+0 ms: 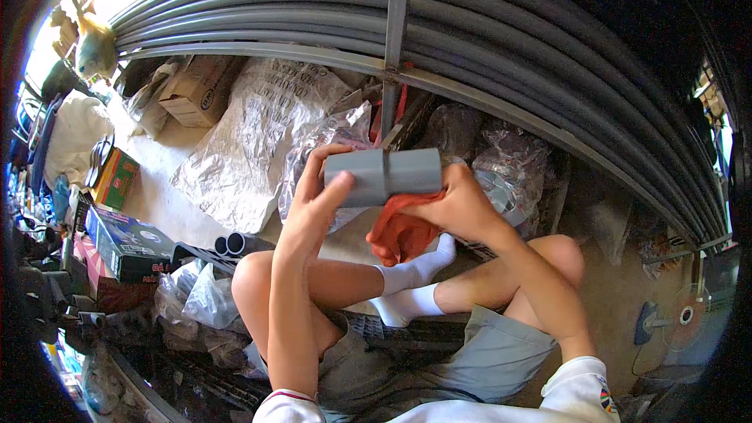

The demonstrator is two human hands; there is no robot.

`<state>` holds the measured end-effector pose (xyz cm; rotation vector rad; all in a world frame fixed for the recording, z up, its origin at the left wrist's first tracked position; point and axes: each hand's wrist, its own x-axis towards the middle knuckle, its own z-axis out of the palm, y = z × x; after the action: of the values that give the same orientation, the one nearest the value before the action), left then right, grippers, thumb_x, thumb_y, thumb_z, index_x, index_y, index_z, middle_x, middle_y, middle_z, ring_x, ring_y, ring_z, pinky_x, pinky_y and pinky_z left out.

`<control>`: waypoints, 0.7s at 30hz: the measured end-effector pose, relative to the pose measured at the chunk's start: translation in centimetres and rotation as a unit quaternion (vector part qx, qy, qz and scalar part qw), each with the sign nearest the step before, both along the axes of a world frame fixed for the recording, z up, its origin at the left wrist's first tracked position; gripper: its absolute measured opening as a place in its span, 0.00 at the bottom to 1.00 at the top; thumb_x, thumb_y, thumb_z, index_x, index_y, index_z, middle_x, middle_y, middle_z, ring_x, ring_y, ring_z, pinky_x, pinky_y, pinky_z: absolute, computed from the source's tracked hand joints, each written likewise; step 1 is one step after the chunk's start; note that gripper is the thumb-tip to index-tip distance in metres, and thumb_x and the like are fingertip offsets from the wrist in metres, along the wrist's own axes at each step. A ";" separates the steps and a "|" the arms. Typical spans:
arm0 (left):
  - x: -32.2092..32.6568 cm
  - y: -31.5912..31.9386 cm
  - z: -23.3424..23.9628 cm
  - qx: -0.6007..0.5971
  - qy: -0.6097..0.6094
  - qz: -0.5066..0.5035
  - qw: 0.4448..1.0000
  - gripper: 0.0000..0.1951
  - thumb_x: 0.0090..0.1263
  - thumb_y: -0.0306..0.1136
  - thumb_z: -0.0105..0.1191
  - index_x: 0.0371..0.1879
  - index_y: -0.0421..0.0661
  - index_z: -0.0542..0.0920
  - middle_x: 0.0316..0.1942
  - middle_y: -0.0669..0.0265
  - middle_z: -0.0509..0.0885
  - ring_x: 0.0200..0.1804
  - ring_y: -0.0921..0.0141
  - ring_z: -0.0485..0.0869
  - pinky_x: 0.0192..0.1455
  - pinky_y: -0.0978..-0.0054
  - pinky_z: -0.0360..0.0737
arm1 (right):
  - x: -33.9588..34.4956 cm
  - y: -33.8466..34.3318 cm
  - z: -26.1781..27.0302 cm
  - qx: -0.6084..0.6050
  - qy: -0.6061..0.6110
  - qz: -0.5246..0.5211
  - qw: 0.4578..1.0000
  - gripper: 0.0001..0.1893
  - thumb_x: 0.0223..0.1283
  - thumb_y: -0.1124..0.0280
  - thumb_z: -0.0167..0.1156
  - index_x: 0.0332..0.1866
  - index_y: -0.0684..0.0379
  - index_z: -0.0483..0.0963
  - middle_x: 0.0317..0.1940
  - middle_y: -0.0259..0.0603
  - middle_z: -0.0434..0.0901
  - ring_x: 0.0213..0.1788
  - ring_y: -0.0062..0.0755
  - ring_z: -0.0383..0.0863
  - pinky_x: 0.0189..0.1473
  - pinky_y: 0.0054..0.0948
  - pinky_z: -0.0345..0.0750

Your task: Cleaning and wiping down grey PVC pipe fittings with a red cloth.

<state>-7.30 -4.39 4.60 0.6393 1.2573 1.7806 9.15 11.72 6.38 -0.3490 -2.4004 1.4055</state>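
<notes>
A grey plastic pipe reducer coupling (383, 176) is held level above my crossed legs, its wider end to the left. My left hand (317, 197) grips that wider end, with the thumb across its near side. At the narrower right end is my right hand (467, 202), which holds a red-orange cloth (405, 232). The cloth touches the underside of the coupling and hangs below it. Some of the right fingers are hidden behind the coupling and the cloth.
Long grey pipes (264, 6) lie on a metal rack (399, 17) ahead. Below it are a white woven sack (252, 147), a cardboard box (197, 91) and clear plastic bags (511, 176). Boxes (129, 244) and short pipes (236, 242) stand left; a fan (684, 315) stands right.
</notes>
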 end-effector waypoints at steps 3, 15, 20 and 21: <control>0.3 -0.1 0.2 0.109 0.124 -0.001 0.986 0.25 0.60 0.24 0.70 0.56 0.45 0.75 0.62 0.63 0.75 0.66 0.67 0.74 0.69 0.66 0.71 | 0.2 0.8 0.8 -0.231 0.006 -0.027 0.973 0.14 0.63 0.61 0.69 0.40 0.62 0.85 0.38 0.36 0.89 0.39 0.23 0.88 0.47 0.26 0.82; 1.9 0.4 1.4 0.108 0.172 0.105 0.974 0.21 0.68 0.27 0.61 0.60 0.45 0.74 0.56 0.64 0.79 0.63 0.69 0.76 0.64 0.68 0.73 | 2.5 4.1 4.7 0.017 0.068 -0.188 0.980 0.12 0.70 0.66 0.60 0.40 0.66 0.84 0.30 0.29 0.85 0.33 0.14 0.79 0.36 0.20 0.74; 1.3 0.8 0.1 -0.035 0.286 0.188 0.939 0.17 0.80 0.41 0.45 0.53 0.41 0.78 0.43 0.61 0.81 0.45 0.71 0.79 0.51 0.71 0.75 | 1.5 0.1 5.9 -0.102 0.095 -0.079 0.987 0.11 0.66 0.69 0.62 0.47 0.66 0.81 0.39 0.35 0.86 0.43 0.18 0.82 0.48 0.25 0.77; 1.8 0.8 -0.1 -0.059 0.304 0.191 0.931 0.17 0.80 0.40 0.44 0.52 0.39 0.78 0.39 0.60 0.82 0.41 0.70 0.80 0.48 0.70 0.75 | 0.6 0.6 4.6 -0.028 0.092 -0.076 0.992 0.12 0.61 0.69 0.66 0.45 0.67 0.80 0.38 0.40 0.84 0.42 0.27 0.84 0.48 0.29 0.79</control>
<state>-5.52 -3.61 4.54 0.9743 2.0068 1.8570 9.79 12.35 10.97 -0.3901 -2.1424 1.3755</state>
